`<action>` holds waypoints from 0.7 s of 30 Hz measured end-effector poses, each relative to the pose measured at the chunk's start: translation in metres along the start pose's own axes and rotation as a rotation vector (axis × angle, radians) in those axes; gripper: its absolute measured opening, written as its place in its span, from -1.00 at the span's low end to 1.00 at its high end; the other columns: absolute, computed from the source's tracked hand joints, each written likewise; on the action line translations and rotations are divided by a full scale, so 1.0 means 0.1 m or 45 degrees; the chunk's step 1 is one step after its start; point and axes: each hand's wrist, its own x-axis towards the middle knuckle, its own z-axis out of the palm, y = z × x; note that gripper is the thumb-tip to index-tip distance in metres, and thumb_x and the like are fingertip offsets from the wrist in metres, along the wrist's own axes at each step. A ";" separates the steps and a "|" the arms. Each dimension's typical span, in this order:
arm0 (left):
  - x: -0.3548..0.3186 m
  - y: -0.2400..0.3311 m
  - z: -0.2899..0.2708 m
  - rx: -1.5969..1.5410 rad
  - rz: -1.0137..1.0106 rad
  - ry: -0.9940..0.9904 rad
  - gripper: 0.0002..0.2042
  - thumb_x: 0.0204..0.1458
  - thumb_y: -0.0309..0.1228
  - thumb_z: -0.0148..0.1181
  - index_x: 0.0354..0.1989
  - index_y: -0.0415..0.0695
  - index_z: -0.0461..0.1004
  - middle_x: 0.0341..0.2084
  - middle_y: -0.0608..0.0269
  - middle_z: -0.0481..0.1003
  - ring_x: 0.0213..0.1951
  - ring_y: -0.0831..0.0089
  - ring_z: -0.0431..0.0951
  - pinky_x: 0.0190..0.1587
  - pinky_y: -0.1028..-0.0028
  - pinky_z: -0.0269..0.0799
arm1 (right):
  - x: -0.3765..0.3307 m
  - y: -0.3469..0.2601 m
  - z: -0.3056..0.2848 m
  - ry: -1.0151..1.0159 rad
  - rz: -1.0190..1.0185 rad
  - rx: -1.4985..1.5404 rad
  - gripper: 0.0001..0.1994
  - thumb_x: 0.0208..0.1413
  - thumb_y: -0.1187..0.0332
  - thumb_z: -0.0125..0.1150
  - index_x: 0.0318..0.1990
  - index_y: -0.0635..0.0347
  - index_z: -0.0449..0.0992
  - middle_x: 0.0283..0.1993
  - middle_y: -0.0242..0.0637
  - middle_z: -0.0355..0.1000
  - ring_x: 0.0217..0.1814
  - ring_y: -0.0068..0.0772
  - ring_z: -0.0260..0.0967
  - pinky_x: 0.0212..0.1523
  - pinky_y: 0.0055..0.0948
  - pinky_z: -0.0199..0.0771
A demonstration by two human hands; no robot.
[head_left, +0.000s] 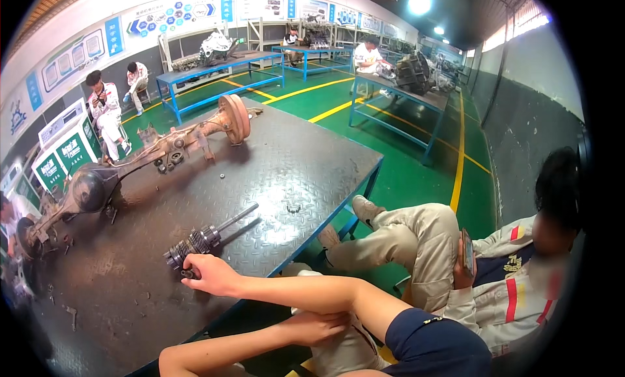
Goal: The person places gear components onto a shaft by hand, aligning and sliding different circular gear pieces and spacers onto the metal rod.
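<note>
My right hand [211,276] reaches across to the near edge of the steel workbench [293,159]. Its thumb and fingers are closed round a small dark cylindrical part [189,273]. Just beyond the fingers, a gear shaft [205,237] lies on its side, with a cluster of dark gears at one end and a bare rod pointing away to the right. My left hand [319,328] rests low, over light trousers and below my right forearm. Its fingers are curled, partly covered, and whatever they may hold is hidden.
A rusty axle housing [140,159] with a drum spans the bench's far left. Small loose metal pieces [71,315] lie about the bench. On the right, close by, a seated person [508,273] holds a phone [466,252]. Other blue-legged benches [403,84] carry machinery farther back.
</note>
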 end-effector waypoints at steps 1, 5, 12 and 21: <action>0.00 -0.02 -0.01 0.144 0.094 0.035 -0.66 0.12 -0.42 -0.05 0.03 -0.28 0.43 0.07 -0.02 0.43 0.18 0.12 0.39 0.29 0.19 0.25 | 0.00 0.00 0.00 0.057 -0.056 0.009 -0.73 0.03 0.30 0.34 -0.21 0.26 0.44 -0.53 -0.22 0.33 -0.48 -0.26 0.30 -0.38 -0.30 0.33; 0.00 -0.03 0.00 0.166 0.097 -0.020 -0.65 0.12 -0.42 -0.05 0.05 -0.28 0.42 0.08 -0.03 0.42 0.19 0.11 0.38 0.31 0.19 0.24 | 0.00 -0.03 0.00 0.165 -0.193 -0.017 -0.76 0.04 0.30 0.34 -0.26 0.23 0.45 -0.52 -0.24 0.36 -0.51 -0.28 0.34 -0.43 -0.33 0.35; -0.04 -0.02 -0.03 0.078 0.044 -0.033 -0.65 0.13 -0.41 -0.04 0.06 -0.29 0.42 0.10 -0.05 0.41 0.23 0.10 0.34 0.32 0.18 0.22 | 0.02 -0.05 0.10 0.295 -0.531 -0.172 -0.84 0.06 0.41 0.27 -0.29 0.25 0.42 -0.40 -0.12 0.39 -0.39 -0.07 0.44 -0.40 -0.27 0.45; -0.07 -0.02 -0.02 0.109 0.072 -0.035 -0.60 0.14 -0.47 -0.01 0.17 -0.25 0.36 0.14 -0.07 0.37 0.21 0.04 0.37 0.30 0.13 0.25 | 0.03 -0.02 0.12 0.353 -0.589 -0.184 -0.88 0.05 0.47 0.28 -0.29 0.25 0.46 -0.41 -0.20 0.43 -0.47 -0.15 0.44 -0.46 -0.34 0.45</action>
